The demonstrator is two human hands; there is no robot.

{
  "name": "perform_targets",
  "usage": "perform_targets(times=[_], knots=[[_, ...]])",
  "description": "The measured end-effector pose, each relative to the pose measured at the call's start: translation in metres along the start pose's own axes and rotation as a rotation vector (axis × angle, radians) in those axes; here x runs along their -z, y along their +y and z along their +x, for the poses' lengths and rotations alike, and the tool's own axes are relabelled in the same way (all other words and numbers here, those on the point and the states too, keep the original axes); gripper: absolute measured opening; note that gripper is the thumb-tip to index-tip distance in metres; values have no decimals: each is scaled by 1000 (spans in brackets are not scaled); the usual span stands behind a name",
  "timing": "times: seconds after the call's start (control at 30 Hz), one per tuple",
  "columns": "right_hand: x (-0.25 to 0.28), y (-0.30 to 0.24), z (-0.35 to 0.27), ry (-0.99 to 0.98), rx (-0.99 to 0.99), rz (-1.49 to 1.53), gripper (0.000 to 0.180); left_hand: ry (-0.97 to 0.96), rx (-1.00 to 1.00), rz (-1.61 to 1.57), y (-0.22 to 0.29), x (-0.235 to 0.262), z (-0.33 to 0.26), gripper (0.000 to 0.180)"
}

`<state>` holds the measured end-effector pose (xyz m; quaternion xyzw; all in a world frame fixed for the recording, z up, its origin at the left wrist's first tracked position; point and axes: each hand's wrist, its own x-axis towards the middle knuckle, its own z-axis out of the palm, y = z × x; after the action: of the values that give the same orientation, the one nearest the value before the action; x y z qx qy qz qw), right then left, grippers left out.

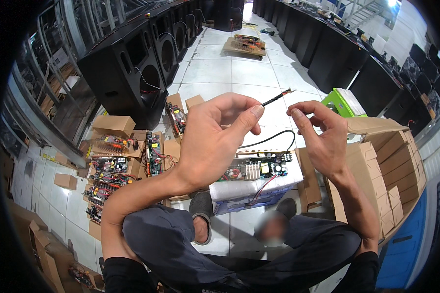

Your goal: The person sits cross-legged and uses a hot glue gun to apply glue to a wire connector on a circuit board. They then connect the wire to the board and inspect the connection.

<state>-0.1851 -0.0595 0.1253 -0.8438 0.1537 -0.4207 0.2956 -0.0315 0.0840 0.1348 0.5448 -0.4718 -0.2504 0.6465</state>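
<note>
My left hand is raised in front of me, pinching a thin black cable between thumb and forefinger. The cable's tip points up to the right, with small coloured wire ends bared. My right hand is just right of that tip, apart from it, with thumb and forefinger pressed together; whatever they pinch is too small to make out. Below both hands, a circuit board with a heat sink and coloured wires lies on white foam over a blue-purple crate. A black cable loops up beside the board.
Several circuit boards lie on cardboard at left, near small cardboard boxes. An open carton of folded cardboard stands at right, by a green crate. Black speaker cabinets line both sides. More boards lie ahead.
</note>
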Motion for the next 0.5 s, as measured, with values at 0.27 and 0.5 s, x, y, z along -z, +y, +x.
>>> perform_targets(times=[0.27,0.5], knots=[[0,-1,0,-3,41,-27,12,3,10,-3,1,1,0,27],[-1,-2,1,32,102,-54,11,9,-18,-6,0,0,0,27]])
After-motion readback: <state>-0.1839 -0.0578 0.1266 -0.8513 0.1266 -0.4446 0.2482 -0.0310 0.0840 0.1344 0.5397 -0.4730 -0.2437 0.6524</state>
